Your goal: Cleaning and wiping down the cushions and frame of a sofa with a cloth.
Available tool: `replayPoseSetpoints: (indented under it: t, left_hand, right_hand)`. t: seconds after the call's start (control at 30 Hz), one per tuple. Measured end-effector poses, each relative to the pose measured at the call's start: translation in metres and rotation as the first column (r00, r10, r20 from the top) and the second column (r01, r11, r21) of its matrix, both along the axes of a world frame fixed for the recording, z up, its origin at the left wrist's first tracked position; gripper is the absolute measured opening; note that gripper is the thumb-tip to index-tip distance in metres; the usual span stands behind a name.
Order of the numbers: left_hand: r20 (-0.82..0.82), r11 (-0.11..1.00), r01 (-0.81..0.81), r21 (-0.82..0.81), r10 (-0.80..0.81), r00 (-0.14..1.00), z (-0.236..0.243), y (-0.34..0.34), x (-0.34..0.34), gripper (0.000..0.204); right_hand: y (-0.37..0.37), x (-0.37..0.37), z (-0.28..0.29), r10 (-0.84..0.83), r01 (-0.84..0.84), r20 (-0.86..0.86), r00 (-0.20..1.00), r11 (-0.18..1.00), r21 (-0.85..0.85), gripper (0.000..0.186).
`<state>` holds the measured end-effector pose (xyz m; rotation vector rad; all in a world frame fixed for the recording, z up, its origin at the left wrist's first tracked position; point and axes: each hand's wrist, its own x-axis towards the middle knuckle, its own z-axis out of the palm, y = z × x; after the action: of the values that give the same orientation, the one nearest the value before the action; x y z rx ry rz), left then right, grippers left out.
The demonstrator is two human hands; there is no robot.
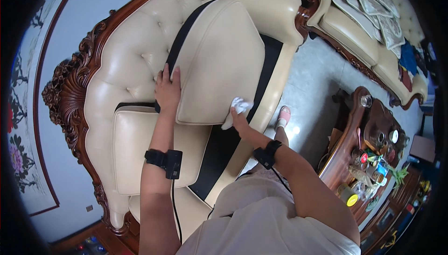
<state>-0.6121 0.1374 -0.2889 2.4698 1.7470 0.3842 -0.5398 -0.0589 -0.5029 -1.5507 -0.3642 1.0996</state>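
Observation:
A cream leather seat cushion (221, 59) with a black back edge stands raised and tilted on the carved-wood cream sofa (121, 68). My left hand (168, 89) grips the cushion's left edge, its fingertips over the dark band. Near the cushion's lower right corner, my right hand (238, 119) holds a white cloth (240, 104), which hangs partly below the fingers. Beneath lies another cream cushion (140, 150), beside a bare black strip (210, 166) of the sofa's base. A black strapped device with a cord is on each of my forearms.
A wooden coffee table (343, 143) with tea items, jars and a plant stands at the right. A second cream sofa (350, 35) with pads and clothing is at the upper right. A framed flower painting (35, 180) hangs at the left. My pink slipper (284, 114) rests on the tiled floor.

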Motion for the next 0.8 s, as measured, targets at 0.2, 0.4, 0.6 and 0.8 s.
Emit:
replayPoseSetpoints:
  t: [0.2,0.4,0.6,0.8]
  left_hand:
    - [0.064,0.993,0.014,-0.12,-0.006,0.998,-0.009,0.02,0.023,0.066]
    - [-0.27,0.76,0.528,0.379,-0.455,0.848,-0.038,0.078,-0.056,0.051]
    - [0.303,0.976,0.111,-0.189,-0.049,0.952,0.005,0.023,0.005,0.059]
    - [0.286,0.983,0.075,-0.167,-0.025,0.958,0.012,0.03,-0.031,0.061]
  right_hand:
    - [0.027,-0.025,0.063,-0.103,-0.101,0.67,0.735,0.961,0.259,0.045]
    - [0.039,-0.024,0.147,-0.042,-0.417,0.81,0.584,0.841,0.345,0.037]
    - [0.025,0.026,-0.008,-0.118,0.083,0.215,0.969,0.982,0.167,0.053]
    - [0.06,0.015,0.054,-0.065,-0.139,0.613,0.787,0.95,0.28,0.048]
